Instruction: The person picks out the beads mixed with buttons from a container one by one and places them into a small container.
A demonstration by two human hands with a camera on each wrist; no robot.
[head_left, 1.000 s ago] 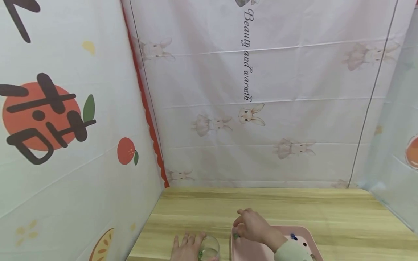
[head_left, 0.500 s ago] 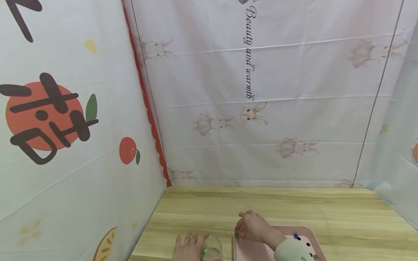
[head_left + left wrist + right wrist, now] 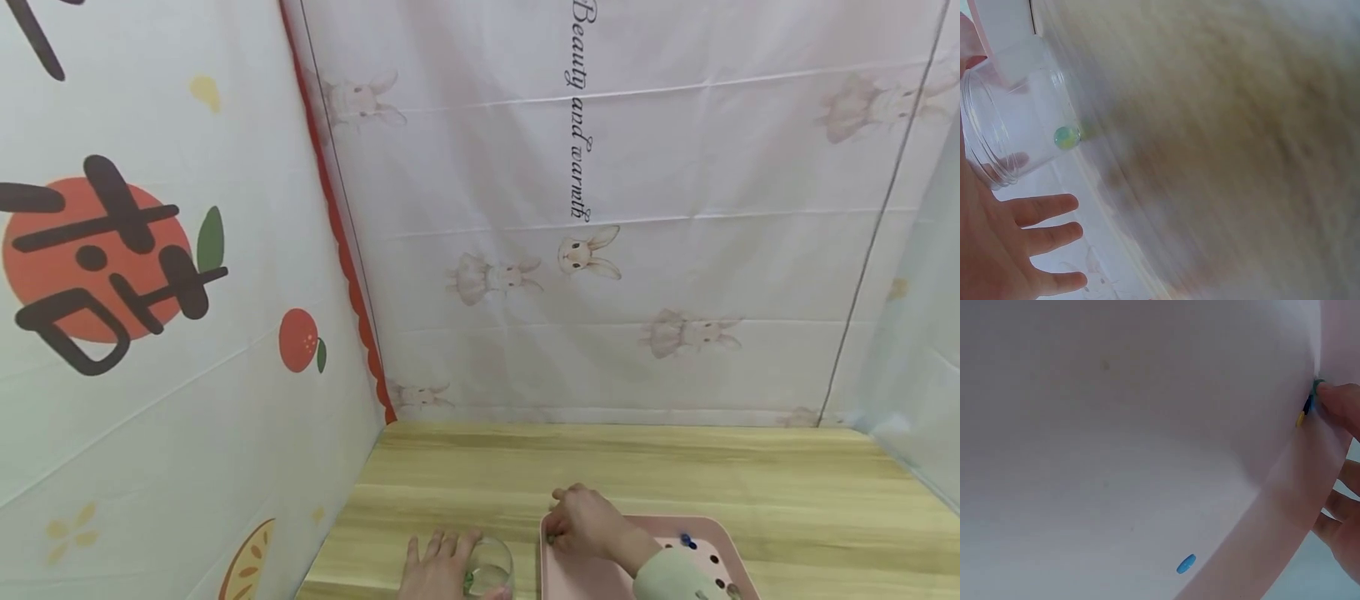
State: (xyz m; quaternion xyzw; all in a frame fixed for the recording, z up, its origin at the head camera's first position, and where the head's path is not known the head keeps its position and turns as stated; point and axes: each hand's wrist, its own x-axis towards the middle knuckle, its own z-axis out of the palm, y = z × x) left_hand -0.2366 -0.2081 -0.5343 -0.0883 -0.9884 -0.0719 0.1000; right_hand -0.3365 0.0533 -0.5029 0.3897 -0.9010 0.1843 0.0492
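Note:
My left hand (image 3: 435, 575) holds a clear jar (image 3: 491, 567) between thumb and index finger, the other fingers spread straight. In the left wrist view the jar (image 3: 1029, 119) appears on its side because of the camera's tilt, with a green-yellow marble (image 3: 1067, 137) at its bottom. My right hand (image 3: 588, 521) reaches into the far left corner of the pink tray (image 3: 558, 579), fingertips at a small green marble (image 3: 551, 539). In the right wrist view one fingertip overlaps the green marble (image 3: 1318, 385), while other fingers extend outside the tray wall; the opposing fingertip is hidden.
Blue marbles (image 3: 687, 542) and several dark pieces (image 3: 715, 559) lie at the tray's right side. A blue oval piece (image 3: 1186, 564) lies near the tray's wall. Printed cloths (image 3: 517, 350) enclose the wooden table (image 3: 465, 475) at the back and sides.
My right fingers have closed in on the green marble in the tray corner, covering more of it. The left hand and jar have stayed in place; the head view has shifted slightly.

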